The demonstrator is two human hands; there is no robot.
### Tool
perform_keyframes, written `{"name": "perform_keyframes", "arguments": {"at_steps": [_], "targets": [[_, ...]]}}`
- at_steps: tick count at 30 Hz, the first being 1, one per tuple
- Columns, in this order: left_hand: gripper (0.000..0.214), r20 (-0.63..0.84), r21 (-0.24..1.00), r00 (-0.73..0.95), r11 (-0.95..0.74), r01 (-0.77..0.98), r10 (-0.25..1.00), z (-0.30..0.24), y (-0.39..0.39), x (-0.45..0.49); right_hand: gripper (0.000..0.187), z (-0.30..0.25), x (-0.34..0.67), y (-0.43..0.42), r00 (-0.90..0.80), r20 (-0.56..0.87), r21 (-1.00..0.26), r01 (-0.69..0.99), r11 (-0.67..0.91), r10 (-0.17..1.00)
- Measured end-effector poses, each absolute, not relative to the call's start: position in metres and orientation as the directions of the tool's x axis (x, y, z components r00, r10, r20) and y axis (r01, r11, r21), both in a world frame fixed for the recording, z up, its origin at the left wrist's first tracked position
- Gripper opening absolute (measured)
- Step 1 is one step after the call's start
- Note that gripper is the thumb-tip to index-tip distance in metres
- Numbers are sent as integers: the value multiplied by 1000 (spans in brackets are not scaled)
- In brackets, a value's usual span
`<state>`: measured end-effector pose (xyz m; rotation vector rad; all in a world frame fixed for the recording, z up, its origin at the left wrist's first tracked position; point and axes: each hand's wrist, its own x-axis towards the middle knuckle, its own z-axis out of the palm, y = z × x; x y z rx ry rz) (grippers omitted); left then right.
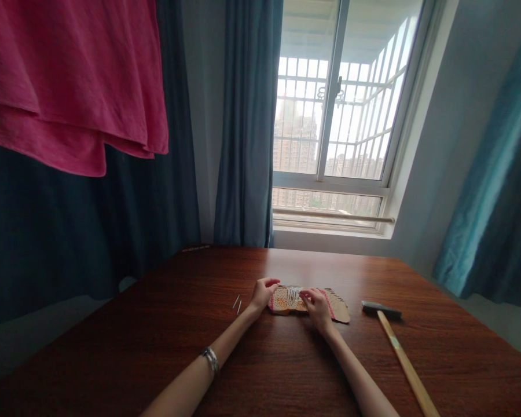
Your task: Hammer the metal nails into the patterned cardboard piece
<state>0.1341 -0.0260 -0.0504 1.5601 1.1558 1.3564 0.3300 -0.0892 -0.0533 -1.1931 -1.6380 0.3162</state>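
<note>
Two nails point(237, 303), one hammer point(397, 347), one card point(309, 301).

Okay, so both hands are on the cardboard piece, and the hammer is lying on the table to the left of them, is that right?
Not quite. The hammer lies on the table to the right of the hands, not the left, as the head view shows. The rest holds: the left hand and the right hand are both on the cardboard piece.
</note>
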Motion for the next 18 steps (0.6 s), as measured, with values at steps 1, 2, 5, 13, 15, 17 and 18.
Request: {"name": "perform_keyframes", "arguments": {"at_steps": [1, 2, 5, 13, 15, 17, 18], "targets": [[21, 304, 940, 31, -305, 154, 952, -51, -26, 134, 26, -53, 330, -89, 32, 577, -696, 541, 472, 816], [21, 301, 941, 34, -302, 155, 953, -51, -26, 134, 26, -53, 330, -90, 31, 577, -697, 540, 472, 816], [21, 299, 940, 44, -302, 160, 953, -53, -25, 134, 26, -53, 330, -90, 33, 578, -696, 543, 471, 816], [20, 280, 942, 53, -285, 178, 958, -49, -30, 134, 25, -54, 329, -88, 38, 574, -694, 553, 461, 818], [20, 276, 943, 67, -284, 175, 959, -47, -32, 135, 25, -53, 329, -89, 36, 575, -691, 556, 462, 817], [20, 279, 941, 75, -288, 176, 957, -46, -33, 135, 25, -53, 329, -89, 32, 577, -686, 561, 463, 816], [21, 283, 940, 77, -293, 176, 956, -46, -33, 135, 25, -53, 329, -89, 30, 578, -683, 564, 464, 815]]}}
